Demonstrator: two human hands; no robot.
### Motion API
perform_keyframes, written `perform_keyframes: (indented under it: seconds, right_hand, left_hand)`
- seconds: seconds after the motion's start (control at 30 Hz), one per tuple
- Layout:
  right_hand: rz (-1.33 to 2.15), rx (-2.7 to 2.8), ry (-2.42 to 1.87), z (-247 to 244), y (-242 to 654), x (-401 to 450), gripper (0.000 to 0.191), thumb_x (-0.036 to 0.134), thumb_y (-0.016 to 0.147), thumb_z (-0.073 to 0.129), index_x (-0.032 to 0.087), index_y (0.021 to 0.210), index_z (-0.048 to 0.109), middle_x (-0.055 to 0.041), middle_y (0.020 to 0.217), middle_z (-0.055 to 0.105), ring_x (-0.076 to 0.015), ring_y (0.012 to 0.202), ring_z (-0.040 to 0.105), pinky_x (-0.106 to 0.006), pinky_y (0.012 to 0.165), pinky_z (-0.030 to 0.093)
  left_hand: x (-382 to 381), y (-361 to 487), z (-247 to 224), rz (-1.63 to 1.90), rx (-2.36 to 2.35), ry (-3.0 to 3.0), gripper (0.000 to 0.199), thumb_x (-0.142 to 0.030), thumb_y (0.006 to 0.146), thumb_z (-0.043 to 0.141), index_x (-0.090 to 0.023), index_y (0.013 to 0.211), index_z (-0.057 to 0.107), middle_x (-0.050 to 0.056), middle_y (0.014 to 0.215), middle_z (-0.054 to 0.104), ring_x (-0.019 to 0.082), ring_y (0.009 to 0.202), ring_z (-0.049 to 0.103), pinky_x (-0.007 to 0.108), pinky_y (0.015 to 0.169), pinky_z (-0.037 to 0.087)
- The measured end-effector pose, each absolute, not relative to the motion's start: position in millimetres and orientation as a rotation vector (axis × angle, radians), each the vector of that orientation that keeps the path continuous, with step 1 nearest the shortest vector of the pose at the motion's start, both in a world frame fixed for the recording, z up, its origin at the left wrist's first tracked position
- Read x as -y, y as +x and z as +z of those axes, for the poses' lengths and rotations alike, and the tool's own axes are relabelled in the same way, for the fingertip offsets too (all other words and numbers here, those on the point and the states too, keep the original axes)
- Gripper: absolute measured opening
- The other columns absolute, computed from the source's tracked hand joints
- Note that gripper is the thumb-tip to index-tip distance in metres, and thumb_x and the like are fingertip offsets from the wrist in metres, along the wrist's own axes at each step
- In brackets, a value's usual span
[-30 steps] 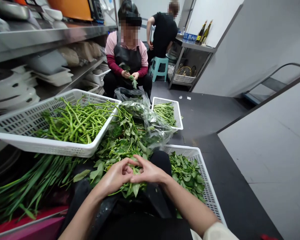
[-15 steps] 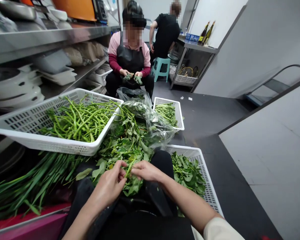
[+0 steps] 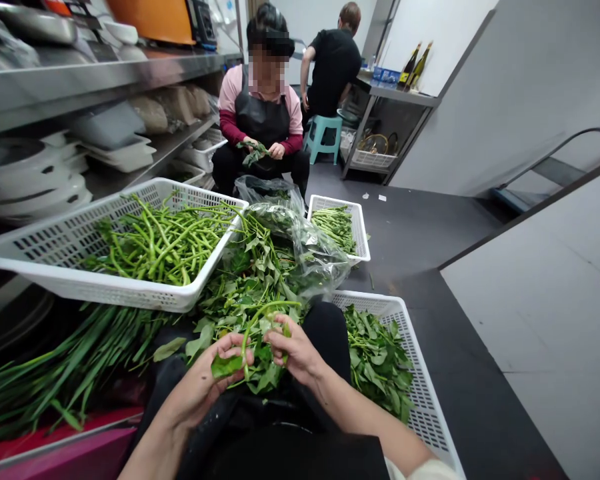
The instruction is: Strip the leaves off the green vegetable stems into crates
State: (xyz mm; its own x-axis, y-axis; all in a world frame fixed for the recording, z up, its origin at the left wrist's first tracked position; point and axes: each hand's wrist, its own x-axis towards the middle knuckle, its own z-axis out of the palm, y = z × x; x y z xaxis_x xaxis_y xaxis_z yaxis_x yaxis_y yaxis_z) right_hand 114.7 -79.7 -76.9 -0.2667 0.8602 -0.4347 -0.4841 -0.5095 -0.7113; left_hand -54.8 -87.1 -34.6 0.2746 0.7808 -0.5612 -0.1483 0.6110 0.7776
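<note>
Over the leafy heap (image 3: 267,270): my head-camera feed shows a curved green stem (image 3: 249,324) rising from the left hand (image 3: 211,373) and arching toward the space above the right hand (image 3: 297,352).
Left fingers: bent, pinching the stem near its lower end, with a broad leaf (image 3: 226,365) beside them.
Right fingers: curled, tips pressed together on a strip of green leaf (image 3: 286,333); I cannot tell whether it joins the stem.
Left crate (image 3: 145,297): white, heaped with loose green stems (image 3: 165,243).
Right crate (image 3: 433,403): white, with picked leaves (image 3: 380,363) inside.
Beyond the heap: I make out a clear plastic bag (image 3: 320,263) and a seated co-worker (image 3: 263,113) holding greens (image 3: 253,154).
</note>
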Motion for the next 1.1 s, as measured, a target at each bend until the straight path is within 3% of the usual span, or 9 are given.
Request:
perform_keyframes:
  seconds: [0.1, 0.23, 0.33, 0.47, 0.6, 0.73, 0.9, 1.0, 1.1]
  right_hand:
    - [1.953, 0.598, -0.929, -72.5, 108.7, 69.7, 0.069, 0.032, 0.058, 0.077, 0.028, 0.118, 0.045, 0.0091, 0.061, 0.054, -0.001, 0.037, 0.028, -0.014, 0.037, 0.018]
    - [1.806, 1.104, -1.011, -74.3, 125.5, 46.9, 0.03, 0.04, 0.067, 0.069, 0.016, 0.084, 0.064, 0.0048, 0.049, 0.052, -0.0031, 0.037, 0.032, -0.017, 0.036, 0.02]
    - [1.637, 1.147, -1.135, -82.4, 144.3, 33.2, 0.034, 0.047, 0.066, 0.068, 0.015, 0.064, 0.057, 0.0046, 0.046, 0.049, -0.004, 0.038, 0.035, -0.017, 0.037, 0.022]
    - [1.729, 0.923, -1.311, -84.4, 147.9, 37.1, 0.042, 0.057, 0.066, 0.062, 0.018, 0.065, 0.047, 0.0085, 0.045, 0.04, -0.0024, 0.035, 0.023, -0.017, 0.035, 0.013]
    - [1.793, 1.443, -1.325, -72.9, 120.5, 60.0, 0.037, 0.051, 0.067, 0.066, 0.017, 0.073, 0.054, 0.0045, 0.058, 0.05, -0.0061, 0.047, 0.038, -0.018, 0.043, 0.027]
    - [1.669, 1.76, -1.274, -69.6, 107.9, 63.9, 0.032, 0.043, 0.068, 0.067, 0.016, 0.06, 0.052, 0.0048, 0.054, 0.045, -0.0086, 0.052, 0.042, -0.02, 0.048, 0.03]
    - [1.472, 1.769, -1.174, -89.1, 131.7, 42.8, 0.027, 0.032, 0.08, 0.052, 0.017, 0.059, 0.057, 0.0033, 0.056, 0.049, -0.0102, 0.055, 0.046, -0.021, 0.056, 0.034]
    - [1.311, 1.837, -1.302, -106.1, 142.6, 35.4, 0.015, 0.033, 0.073, 0.063, 0.019, 0.079, 0.068, 0.0013, 0.068, 0.06, -0.0136, 0.066, 0.054, -0.023, 0.064, 0.039]
    - [1.449, 2.082, -1.251, -122.2, 142.3, 25.7, 0.067, 0.036, 0.039, 0.085, 0.026, 0.103, 0.067, 0.0012, 0.08, 0.066, -0.0179, 0.072, 0.058, -0.024, 0.065, 0.042]
  left_hand:
    - [91.5, -56.3, -41.2, 0.683, -1.071, 0.637, 0.04, -0.033, 0.053, 0.082, -0.019, 0.082, 0.059, 0.0, 0.075, 0.061, 0.012, 0.069, 0.056, 0.022, 0.064, 0.043]
    - [93.9, -60.4, -46.8, 0.669, -1.054, 0.647, 0.037, -0.033, 0.053, 0.083, -0.019, 0.079, 0.061, 0.0, 0.073, 0.06, 0.011, 0.068, 0.054, 0.02, 0.061, 0.042]
    - [91.2, -63.2, -44.5, 0.684, -1.077, 0.676, 0.039, -0.035, 0.05, 0.083, -0.019, 0.078, 0.06, 0.0, 0.074, 0.06, 0.013, 0.07, 0.056, 0.021, 0.063, 0.043]
    - [83.7, -60.5, -37.0, 0.718, -1.231, 0.907, 0.037, -0.036, 0.051, 0.078, -0.019, 0.075, 0.056, 0.0, 0.068, 0.059, 0.016, 0.068, 0.057, 0.025, 0.064, 0.043]
    - [79.8, -50.5, -32.8, 0.724, -1.383, 1.286, 0.024, -0.039, 0.06, 0.063, -0.02, 0.071, 0.054, -0.001, 0.065, 0.056, 0.017, 0.065, 0.055, 0.027, 0.061, 0.042]
    - [84.3, -47.8, -26.8, 0.602, -1.368, 1.476, 0.016, -0.036, 0.066, 0.055, -0.021, 0.068, 0.055, -0.001, 0.063, 0.058, 0.018, 0.062, 0.054, 0.027, 0.06, 0.041]
    - [81.2, -65.4, -7.9, 0.496, -1.328, 1.454, 0.017, -0.037, 0.065, 0.061, -0.021, 0.064, 0.059, 0.0, 0.06, 0.058, 0.018, 0.06, 0.052, 0.026, 0.058, 0.041]
    - [60.2, -85.0, 5.9, 0.627, -1.417, 1.378, 0.025, -0.044, 0.059, 0.068, -0.021, 0.067, 0.062, 0.001, 0.061, 0.06, 0.019, 0.061, 0.054, 0.028, 0.058, 0.043]
    - [28.1, -108.6, 18.7, 0.924, -1.721, 1.342, 0.042, -0.048, 0.055, 0.07, -0.023, 0.088, 0.063, 0.003, 0.083, 0.067, 0.025, 0.078, 0.06, 0.034, 0.07, 0.048]
